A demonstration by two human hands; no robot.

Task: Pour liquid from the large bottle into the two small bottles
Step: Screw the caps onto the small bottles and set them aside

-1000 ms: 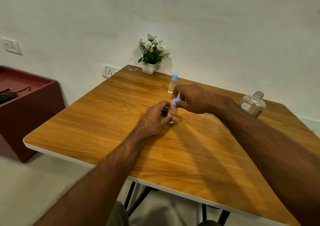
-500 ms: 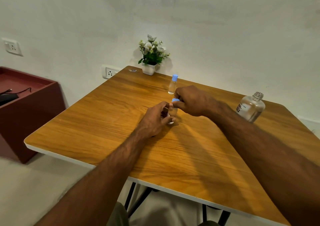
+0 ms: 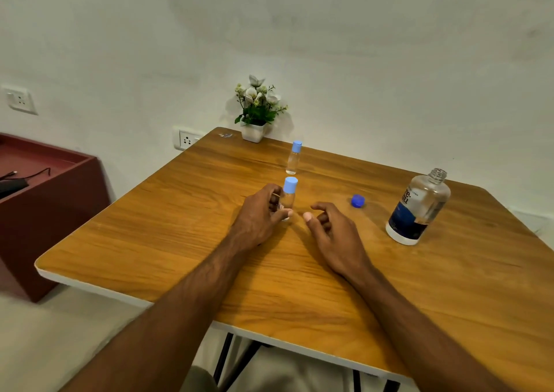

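A small clear bottle with a light blue cap stands mid-table, and my left hand grips its body from the left. My right hand rests just right of it, fingers loosely curled and apart, holding nothing. A second small capped bottle stands farther back, untouched. The large clear bottle with a dark blue label stands uncapped at the right. Its dark blue cap lies on the wooden table between my right hand and the large bottle.
A white pot of artificial flowers stands at the table's far corner against the wall. A dark red cabinet with a black cable sits left of the table. Wall sockets are beside the far corner.
My right hand has let go of the small bottle's cap and drawn back toward me and to the right. The dark blue cap is now uncovered. My left hand still holds the bottle.
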